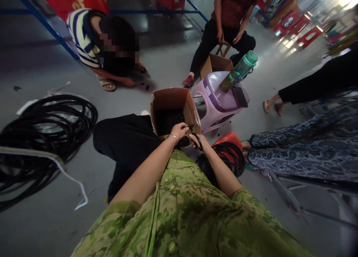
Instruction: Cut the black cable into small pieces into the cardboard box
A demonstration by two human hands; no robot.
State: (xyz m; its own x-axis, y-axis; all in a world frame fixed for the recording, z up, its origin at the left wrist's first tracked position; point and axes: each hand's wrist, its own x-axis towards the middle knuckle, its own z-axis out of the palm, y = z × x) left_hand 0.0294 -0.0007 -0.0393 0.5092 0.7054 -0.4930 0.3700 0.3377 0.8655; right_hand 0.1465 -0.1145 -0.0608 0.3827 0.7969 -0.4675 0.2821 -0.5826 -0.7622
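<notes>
Over an open cardboard box (167, 98) between my knees, both my hands work close together. My right hand (199, 140) is closed round the black handles of a pair of scissors (198, 142), whose blades reach toward my left fingertips. My left hand (178, 131), with a bracelet at the wrist, pinches a small black piece (191, 126) by the blades; its exact shape is too small to tell. Many small black pieces (175, 117) lie inside the box. Beside my right forearm rests a coil of black tubing (231, 158) on a red bag (231, 137).
A purple stool (215, 95) right of the box bears a green bottle (239, 71) and a dark phone-like slab (240, 97). Large black coils (44, 137) lie on the floor at left. One person crouches ahead; another sits by a second box (207, 67). Other people's legs are at right.
</notes>
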